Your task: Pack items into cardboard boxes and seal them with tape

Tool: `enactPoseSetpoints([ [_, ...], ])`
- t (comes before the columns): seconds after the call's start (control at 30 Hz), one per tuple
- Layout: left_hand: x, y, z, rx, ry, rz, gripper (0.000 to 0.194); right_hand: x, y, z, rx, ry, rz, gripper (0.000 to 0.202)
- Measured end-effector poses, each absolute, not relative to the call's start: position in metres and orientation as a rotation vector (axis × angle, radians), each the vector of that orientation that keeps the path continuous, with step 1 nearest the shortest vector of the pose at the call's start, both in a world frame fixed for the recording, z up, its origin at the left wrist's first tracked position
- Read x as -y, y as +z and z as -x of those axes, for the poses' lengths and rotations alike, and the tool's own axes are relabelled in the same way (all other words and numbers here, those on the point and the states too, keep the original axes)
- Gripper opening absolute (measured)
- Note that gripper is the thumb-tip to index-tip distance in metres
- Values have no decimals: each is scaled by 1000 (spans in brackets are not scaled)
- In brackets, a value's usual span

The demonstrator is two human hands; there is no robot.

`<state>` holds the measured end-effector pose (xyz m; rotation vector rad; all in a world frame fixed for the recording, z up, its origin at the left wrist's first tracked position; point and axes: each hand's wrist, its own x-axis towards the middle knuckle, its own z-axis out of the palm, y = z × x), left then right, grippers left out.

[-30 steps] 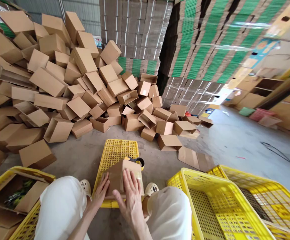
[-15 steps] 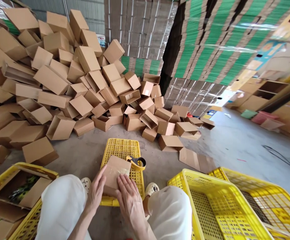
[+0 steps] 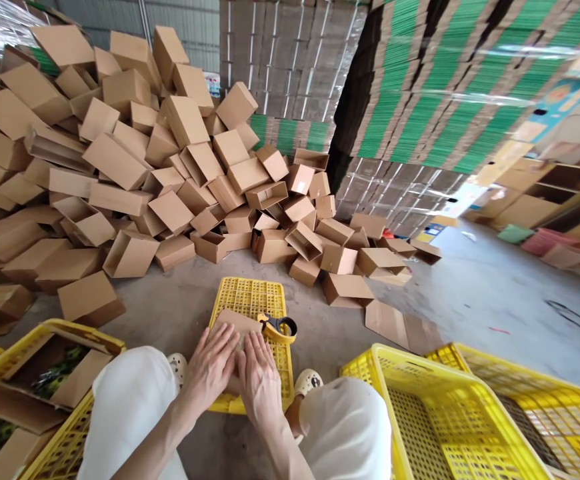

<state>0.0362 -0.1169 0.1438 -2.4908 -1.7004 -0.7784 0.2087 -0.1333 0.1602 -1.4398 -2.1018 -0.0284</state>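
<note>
One small cardboard box (image 3: 243, 321), closed, a strip of tape seen across its top; lying on a yellow perforated crate (image 3: 250, 291) between the wearer's feet. Far edge of box slants, its right corner nearer the wearer than its left; body runs back toward the wearer beneath the palms. Long axis: cannot be told for certain, the hands covering much of the top.

Two bare hands: left hand (image 3: 211, 363) and right hand (image 3: 260, 377), side by side, fingers extended, pointing away from the wearer. Grip: flat on the box, neither one clasped around it.

One tape dispenser (image 3: 276, 327), yellow and black, on the crate just right of the box.

Many brown cartons (image 3: 115, 160), heaped beyond on the floor (image 3: 160, 308).
</note>
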Motion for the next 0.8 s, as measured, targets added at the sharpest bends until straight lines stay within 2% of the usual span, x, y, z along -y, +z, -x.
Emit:
enactPoseSetpoints([
  [0.43,119,139,-46,1673,-721,2413,49,136,147,-210,1976,34,1442,49],
  [0.67,122,151,-61,1683,-643,2430,66,164,144,-211,1850,152,1406,51],
  [0.8,123,159,-61,1660,-657,2427,62,166,151,-218,1895,250,1385,50],
])
